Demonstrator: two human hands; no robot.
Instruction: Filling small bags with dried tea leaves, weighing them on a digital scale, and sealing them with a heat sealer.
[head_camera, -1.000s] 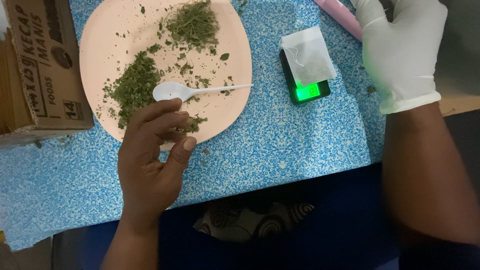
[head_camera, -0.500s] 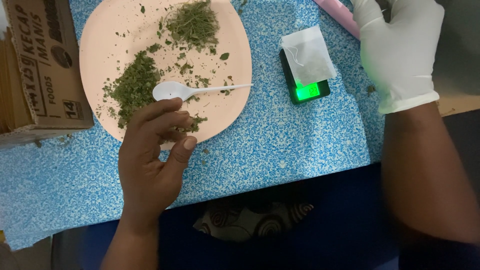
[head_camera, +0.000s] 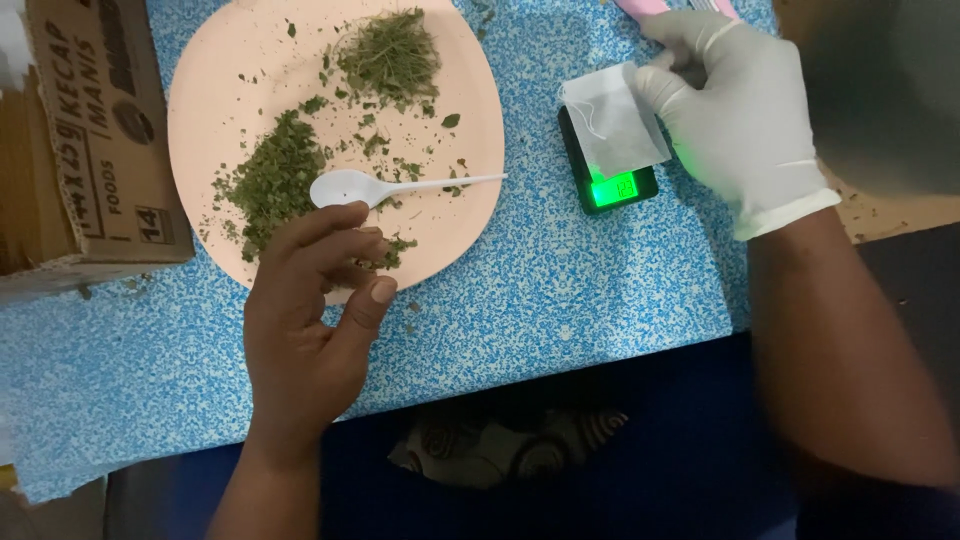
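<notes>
My bare left hand (head_camera: 310, 320) rests at the near rim of a round pink plate (head_camera: 200, 90), fingers loosely curled over a few herb crumbs, thumb apart, holding nothing. On the plate lie two heaps of dried green herbs (head_camera: 270, 180) and a white plastic spoon (head_camera: 400, 185), just beyond my fingertips. My right hand (head_camera: 730, 120), in a white glove, pinches the right edge of a white sachet (head_camera: 612, 120). The sachet lies on a small black scale (head_camera: 620, 190) with a lit green display.
A cardboard box (head_camera: 80, 150) stands at the left, touching the plate's side. The table has a blue speckled cover (head_camera: 550, 300). A pink object (head_camera: 650, 8) lies at the top edge, and a grey shape (head_camera: 880, 90) fills the top right corner.
My gloved right hand has moved left and down onto the sachet on the scale. My left hand, the spoon and the plate have stayed put.
</notes>
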